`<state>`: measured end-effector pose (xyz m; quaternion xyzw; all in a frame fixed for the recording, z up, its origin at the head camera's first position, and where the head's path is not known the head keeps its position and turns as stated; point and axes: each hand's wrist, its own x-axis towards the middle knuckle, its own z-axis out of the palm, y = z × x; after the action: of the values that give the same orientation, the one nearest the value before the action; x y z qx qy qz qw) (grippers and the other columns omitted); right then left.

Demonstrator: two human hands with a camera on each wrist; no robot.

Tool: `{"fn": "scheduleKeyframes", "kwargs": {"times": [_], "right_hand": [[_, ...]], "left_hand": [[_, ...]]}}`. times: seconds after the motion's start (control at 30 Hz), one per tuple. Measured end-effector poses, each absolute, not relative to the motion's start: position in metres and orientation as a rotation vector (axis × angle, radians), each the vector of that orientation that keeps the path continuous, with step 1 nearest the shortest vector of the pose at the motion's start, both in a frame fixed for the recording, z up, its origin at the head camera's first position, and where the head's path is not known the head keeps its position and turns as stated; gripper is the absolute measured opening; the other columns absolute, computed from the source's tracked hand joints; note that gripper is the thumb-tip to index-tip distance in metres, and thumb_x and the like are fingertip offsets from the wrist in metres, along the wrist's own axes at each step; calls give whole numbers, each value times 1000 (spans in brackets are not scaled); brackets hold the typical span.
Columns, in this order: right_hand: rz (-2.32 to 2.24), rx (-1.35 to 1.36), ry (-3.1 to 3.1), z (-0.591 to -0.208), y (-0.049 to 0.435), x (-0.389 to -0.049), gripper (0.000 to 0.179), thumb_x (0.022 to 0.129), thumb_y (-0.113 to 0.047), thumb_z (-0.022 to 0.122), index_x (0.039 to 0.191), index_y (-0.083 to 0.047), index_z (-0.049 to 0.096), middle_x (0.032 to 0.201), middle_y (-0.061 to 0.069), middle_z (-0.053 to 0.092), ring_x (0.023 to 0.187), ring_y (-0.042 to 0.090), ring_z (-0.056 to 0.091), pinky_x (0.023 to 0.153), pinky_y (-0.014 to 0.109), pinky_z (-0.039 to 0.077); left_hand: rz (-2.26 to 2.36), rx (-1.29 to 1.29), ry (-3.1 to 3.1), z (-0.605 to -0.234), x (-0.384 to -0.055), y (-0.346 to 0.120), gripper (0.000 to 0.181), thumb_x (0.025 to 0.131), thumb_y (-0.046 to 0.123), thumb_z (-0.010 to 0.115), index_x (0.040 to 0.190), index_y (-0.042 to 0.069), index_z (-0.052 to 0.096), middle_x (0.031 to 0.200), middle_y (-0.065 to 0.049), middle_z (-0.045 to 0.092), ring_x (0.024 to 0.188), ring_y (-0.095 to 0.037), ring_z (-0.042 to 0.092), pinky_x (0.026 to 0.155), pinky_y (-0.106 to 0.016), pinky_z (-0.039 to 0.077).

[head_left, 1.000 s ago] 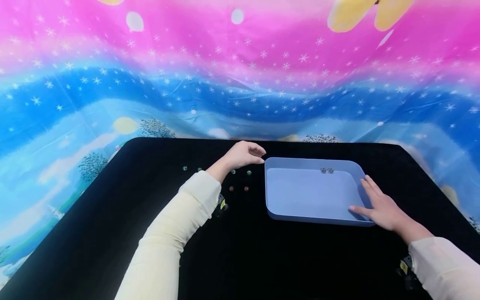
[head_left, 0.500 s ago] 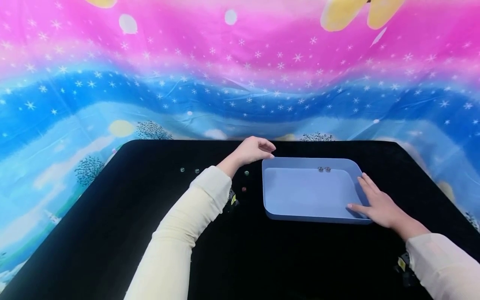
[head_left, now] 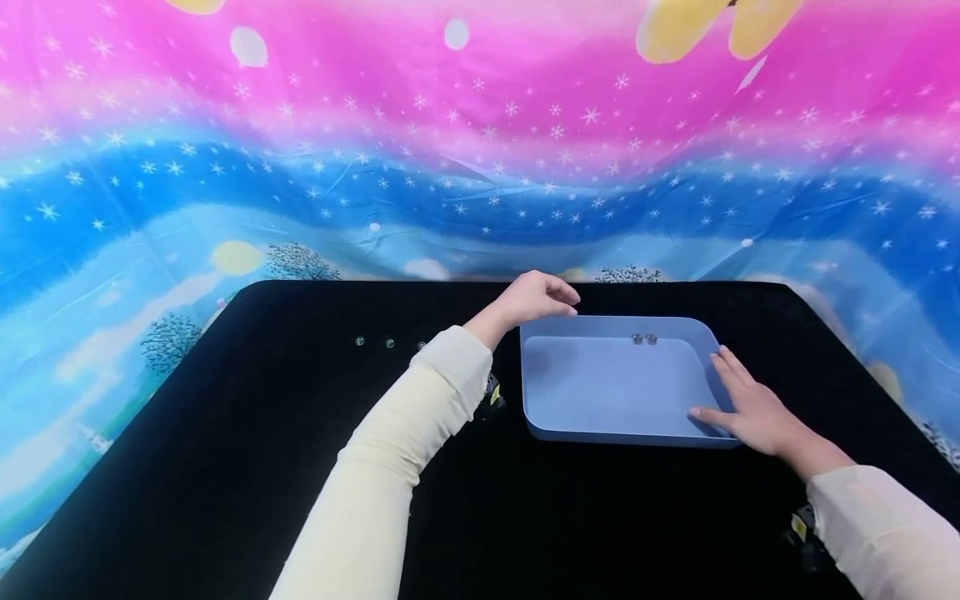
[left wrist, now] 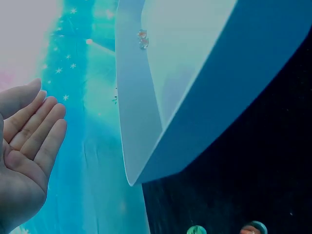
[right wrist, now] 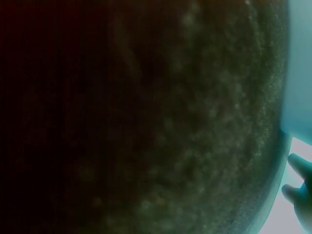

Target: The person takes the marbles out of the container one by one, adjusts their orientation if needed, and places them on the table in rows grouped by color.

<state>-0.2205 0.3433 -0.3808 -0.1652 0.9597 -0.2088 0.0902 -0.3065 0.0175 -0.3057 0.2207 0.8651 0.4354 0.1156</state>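
A shallow pale blue plastic tray (head_left: 600, 437) stands on the black cloth, with two small glass marbles (head_left: 644, 339) near its back wall; they look orange-tinted in the left wrist view. My left hand (head_left: 532, 297) hovers over the tray's back left rim, palm inward, with the thumb tip brought against the index finger. I cannot tell whether something small sits between those tips. My right hand (head_left: 757, 417) rests on the tray's right end with straight, spread fingers, thumb reaching inside. At the right edge of the right wrist view, dark fingers (right wrist: 300, 190) show beside a pale blue surface.
Several glass marbles (head_left: 389, 342) lie in a row left of the tray, partly hidden by my left sleeve. A green marble (left wrist: 196, 230) and a reddish marble (left wrist: 252, 228) show low in the left wrist view. A patterned curtain (head_left: 450, 183) hangs behind the table.
My left hand has moved right, from beside the tray's back left corner to over its back rim. Its sleeve now covers marbles that showed earlier. The right hand stays on the tray.
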Motion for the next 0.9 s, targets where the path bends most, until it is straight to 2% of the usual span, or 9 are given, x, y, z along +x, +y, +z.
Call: {"fn": "scheduleKeyframes", "kwargs": {"times": [0.2,0.73,0.9], "right_hand": [[-618,-485,2850,-377,344,-221,93,81,-47,52,135,6,-2,139,22,-15,120,49,2,86,64,14],[-635,-468,2838,-380,342,-219,94,81,-48,53,135,5,-2,139,22,-15,120,49,1,86,64,14],[-627,-463,2843,-379,342,-219,94,81,-48,52,136,5,-2,139,22,-15,120,49,2,86,65,14]], "left_hand": [[1279,673,2507,-304,-312,30,23,78,19,65,101,14,64,101,-1,61,84,-5,56,70,-20,45],[1302,688,2505,-310,-315,54,22,78,19,65,100,17,65,99,7,61,83,-2,54,67,-15,44],[1305,727,2493,-311,-318,62,25,78,19,65,102,14,64,96,8,61,83,-2,55,68,-14,43]]}}
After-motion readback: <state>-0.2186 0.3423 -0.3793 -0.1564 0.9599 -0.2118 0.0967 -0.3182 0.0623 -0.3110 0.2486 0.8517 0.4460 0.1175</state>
